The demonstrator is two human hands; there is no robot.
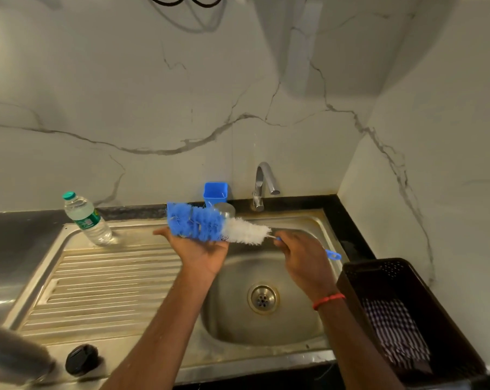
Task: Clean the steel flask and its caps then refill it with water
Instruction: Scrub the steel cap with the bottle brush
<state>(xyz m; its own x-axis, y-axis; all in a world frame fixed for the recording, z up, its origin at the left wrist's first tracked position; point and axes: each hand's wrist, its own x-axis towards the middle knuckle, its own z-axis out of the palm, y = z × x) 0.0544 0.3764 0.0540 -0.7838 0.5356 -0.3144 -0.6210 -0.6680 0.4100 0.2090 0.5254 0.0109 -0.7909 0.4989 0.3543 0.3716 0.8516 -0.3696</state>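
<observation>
Blurred at the bottom-left corner, what looked like the steel flask (13,353) hung over the ribbed drainboard (97,277), with a black cap (82,360) lying just beside it on the front rim. Above the steel sink (238,327), the left hand (201,254) lay palm up with its fingers spread under the blue bristles of a bottle brush (210,225) - the right hand (302,260) gripped its thin blue handle. Farther out stood a plastic water bottle (87,220), a blue cup (215,192) and a chrome tap (262,184) against the veined marble wall (153,94) - and on the right, a dark basket (350,277) held a checked cloth (393,333).
</observation>
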